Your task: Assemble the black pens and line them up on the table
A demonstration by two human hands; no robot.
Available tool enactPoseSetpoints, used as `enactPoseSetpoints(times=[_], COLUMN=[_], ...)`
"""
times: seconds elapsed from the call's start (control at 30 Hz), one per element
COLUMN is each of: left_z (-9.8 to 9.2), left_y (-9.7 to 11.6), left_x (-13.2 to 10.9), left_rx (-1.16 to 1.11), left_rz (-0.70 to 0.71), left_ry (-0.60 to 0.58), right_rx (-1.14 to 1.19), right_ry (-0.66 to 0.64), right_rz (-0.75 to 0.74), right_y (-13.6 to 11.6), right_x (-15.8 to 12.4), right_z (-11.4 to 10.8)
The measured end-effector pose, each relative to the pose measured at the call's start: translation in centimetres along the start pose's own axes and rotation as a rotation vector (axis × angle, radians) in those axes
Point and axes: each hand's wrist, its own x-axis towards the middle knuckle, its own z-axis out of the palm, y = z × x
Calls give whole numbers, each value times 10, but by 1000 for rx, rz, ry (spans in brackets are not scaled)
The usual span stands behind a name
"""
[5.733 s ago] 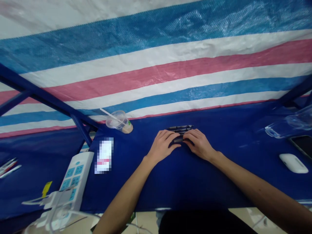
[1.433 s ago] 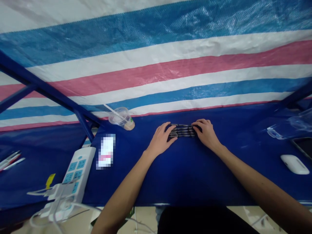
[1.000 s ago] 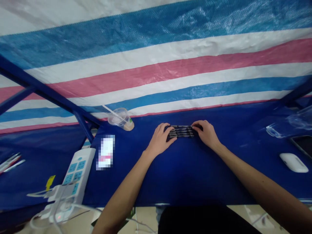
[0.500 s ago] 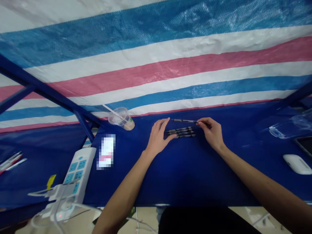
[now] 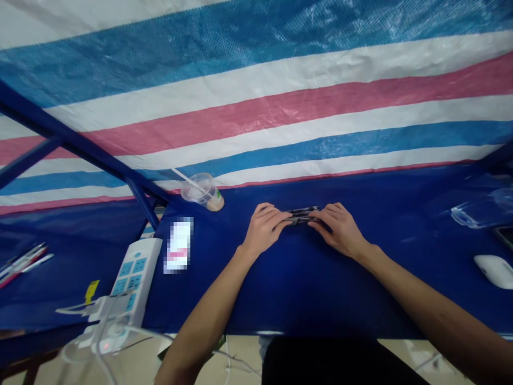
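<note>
Several dark pens point(image 5: 300, 214) lie side by side in a bundle on the blue table, running left to right between my hands. My left hand point(image 5: 262, 229) is closed around their left ends, thumb on the near side and fingers over the top. At the right ends, my right hand point(image 5: 339, 229) pinches the bundle in the same way. Only the middle of the pens shows; my fingers cover both tips.
A plastic cup with a straw point(image 5: 206, 193) stands at the back left, near a lit, blurred phone point(image 5: 178, 246). A power strip point(image 5: 134, 283) with cables lies left. An earbud case point(image 5: 494, 271) and clear plastic container point(image 5: 473, 214) are at right.
My right hand has brought the separate pen down and left to the others. Both hands have closed on the ends of the bundle; my left fingers were spread before.
</note>
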Motion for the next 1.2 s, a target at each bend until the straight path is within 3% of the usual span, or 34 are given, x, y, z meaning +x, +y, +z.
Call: enactPoseSetpoints(times=[0.53,0.83,1.2], left_z=[-3,-6,-6], left_y=[11,3,7], left_x=[3,5,7], left_rx=[-59,-27,2], left_rz=[-43,-52,-49], left_ry=[-127,-16,-56], right_rx=[57,-8,-28], right_ry=[-4,31,52], right_rz=[19,4,61], right_y=[-5,6,-3], right_x=[-4,-7,-4], right_z=[8,9,10])
